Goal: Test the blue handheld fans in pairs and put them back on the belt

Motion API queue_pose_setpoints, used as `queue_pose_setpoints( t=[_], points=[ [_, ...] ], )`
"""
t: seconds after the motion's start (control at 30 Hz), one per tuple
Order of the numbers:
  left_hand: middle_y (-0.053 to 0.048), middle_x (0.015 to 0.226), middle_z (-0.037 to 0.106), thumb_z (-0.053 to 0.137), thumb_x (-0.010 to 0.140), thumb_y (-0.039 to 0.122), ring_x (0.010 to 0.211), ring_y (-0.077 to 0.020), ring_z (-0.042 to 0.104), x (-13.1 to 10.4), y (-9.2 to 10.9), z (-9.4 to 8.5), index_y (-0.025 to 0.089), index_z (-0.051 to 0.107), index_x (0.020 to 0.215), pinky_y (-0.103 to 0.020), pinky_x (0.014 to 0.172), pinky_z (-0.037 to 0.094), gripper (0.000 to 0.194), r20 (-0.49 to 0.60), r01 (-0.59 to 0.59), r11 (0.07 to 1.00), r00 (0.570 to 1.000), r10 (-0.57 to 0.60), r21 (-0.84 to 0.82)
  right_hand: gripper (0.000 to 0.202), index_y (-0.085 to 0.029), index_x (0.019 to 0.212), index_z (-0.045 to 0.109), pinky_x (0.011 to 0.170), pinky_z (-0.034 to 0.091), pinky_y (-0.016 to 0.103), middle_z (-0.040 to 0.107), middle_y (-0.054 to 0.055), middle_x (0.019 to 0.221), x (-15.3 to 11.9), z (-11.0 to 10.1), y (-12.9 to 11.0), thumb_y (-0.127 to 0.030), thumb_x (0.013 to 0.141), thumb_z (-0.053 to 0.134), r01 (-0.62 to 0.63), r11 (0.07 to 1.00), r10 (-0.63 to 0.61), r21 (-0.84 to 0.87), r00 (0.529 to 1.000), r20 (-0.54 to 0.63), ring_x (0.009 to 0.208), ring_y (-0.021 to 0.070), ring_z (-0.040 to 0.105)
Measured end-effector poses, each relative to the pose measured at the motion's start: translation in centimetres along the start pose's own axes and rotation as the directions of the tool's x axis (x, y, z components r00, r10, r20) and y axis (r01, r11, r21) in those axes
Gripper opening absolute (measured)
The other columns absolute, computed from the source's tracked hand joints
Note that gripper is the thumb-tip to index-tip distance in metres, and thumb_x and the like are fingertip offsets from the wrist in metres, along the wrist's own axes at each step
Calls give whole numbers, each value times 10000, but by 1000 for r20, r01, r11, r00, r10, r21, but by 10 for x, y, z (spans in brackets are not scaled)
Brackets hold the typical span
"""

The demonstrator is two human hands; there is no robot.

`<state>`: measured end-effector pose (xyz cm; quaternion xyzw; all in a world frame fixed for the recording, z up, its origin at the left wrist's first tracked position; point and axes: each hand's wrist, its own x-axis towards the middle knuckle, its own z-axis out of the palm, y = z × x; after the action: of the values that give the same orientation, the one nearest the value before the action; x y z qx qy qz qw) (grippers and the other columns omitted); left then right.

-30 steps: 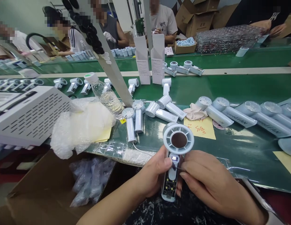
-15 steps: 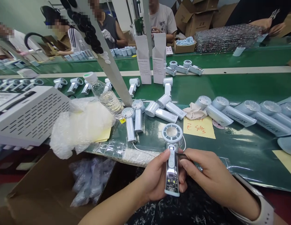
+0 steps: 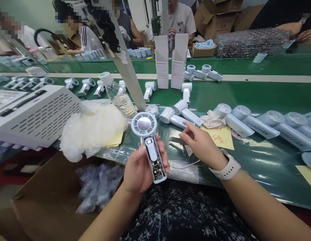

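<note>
My left hand (image 3: 139,169) is wrapped round a handheld fan (image 3: 155,160). The fan stands tilted, its pale blue ring head up and its clear handle showing a circuit board and a small lit display. To the right, my right hand (image 3: 200,142) is over the green bench, thumb and index finger apart. Just below its fingertips is a thin dark flat strip (image 3: 177,140); its kind is unclear. Several pale blue fans, among them one lying fan (image 3: 179,121), are beyond my hands.
A water bottle (image 3: 121,100) leans by the slanted post (image 3: 130,80). Bubble wrap (image 3: 87,130) and a white vented box (image 3: 42,115) are left. Labelled fans (image 3: 261,129) line the right. Two white cartons (image 3: 162,63) stand behind. An open cardboard box (image 3: 52,190) sits below. Co-workers sit opposite.
My left hand has moved left and up with the fan. My right hand has left the fan's side and reached forward over the bench. The view has shifted slightly.
</note>
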<state>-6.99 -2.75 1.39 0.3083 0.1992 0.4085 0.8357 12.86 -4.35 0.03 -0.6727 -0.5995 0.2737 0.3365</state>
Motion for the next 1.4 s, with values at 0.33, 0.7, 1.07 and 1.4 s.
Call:
queue_pose_setpoints(
  t=[0.33,0.7,1.07,1.4],
  points=[
    [-25,919,702,790,770,343,667,-163,705,-10,-8,-11,202,493,1024,-278,573,609,415,-4,-76,981,997,78,180,188,-197,948,642,767,511,406,677,103,1007,-42,-6,31,-316,929,498,-25,998,20,-64,996,-81,896,254,627],
    [-43,1121,695,645,872,504,1121,-228,621,-8,-53,4,219,597,1105,-352,1021,466,372,-170,-52,951,980,107,304,500,-201,1372,451,918,525,423,668,125,1193,-78,16,-6,-434,940,548,-58,831,-64,553,978,199,1026,245,656],
    [-131,1459,527,437,974,479,1339,-274,485,-11,-74,4,193,411,1475,-452,1162,341,578,265,-85,578,935,-236,811,357,-188,1125,657,773,534,402,730,82,959,-103,-9,39,-428,870,584,-92,944,104,316,994,-22,844,270,658],
    [-38,1456,563,405,1011,332,1343,-143,515,-5,-82,4,237,568,1353,-265,1129,378,391,561,-517,302,470,-682,801,514,-147,1039,681,644,494,377,712,89,783,-98,-27,122,-591,829,530,-51,963,207,263,766,-609,714,273,625]
  ],
)
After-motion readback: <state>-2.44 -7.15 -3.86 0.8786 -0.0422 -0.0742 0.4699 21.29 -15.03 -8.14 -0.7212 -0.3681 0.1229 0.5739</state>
